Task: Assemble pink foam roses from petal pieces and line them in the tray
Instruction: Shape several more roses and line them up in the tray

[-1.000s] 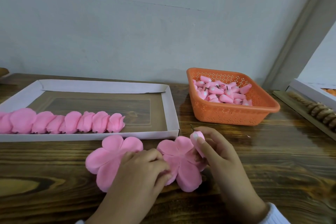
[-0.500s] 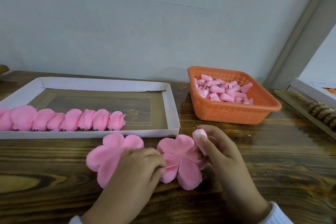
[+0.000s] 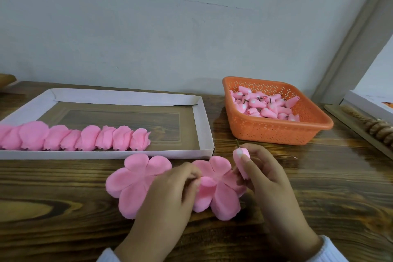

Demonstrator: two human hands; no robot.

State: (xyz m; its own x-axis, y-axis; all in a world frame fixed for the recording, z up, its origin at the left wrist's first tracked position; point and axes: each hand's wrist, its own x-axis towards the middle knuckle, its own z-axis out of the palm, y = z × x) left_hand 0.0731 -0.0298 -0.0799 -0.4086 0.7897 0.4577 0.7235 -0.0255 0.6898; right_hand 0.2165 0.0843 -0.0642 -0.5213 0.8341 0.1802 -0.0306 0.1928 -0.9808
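Observation:
Two flat pink foam petal pieces lie on the wooden table in front of the tray: the left petal piece (image 3: 131, 181) and the right petal piece (image 3: 221, 200). My left hand (image 3: 168, 195) pinches a petal of the right piece near its centre. My right hand (image 3: 265, 174) holds a pink foam bud (image 3: 239, 156) upright, its short stem pointing up, just right of that piece. A row of several finished pink roses (image 3: 85, 137) lines the front of the white cardboard tray (image 3: 204, 125).
An orange perforated basket (image 3: 274, 130) with several pink buds (image 3: 265, 104) stands behind my right hand. At the far right edge sit a white box (image 3: 365, 104) and a board with brown rolled items (image 3: 374, 127). A grey wall backs the table.
My left hand has slid right and now lifts a petal of the right piece. My right hand with the bud has hardly moved.

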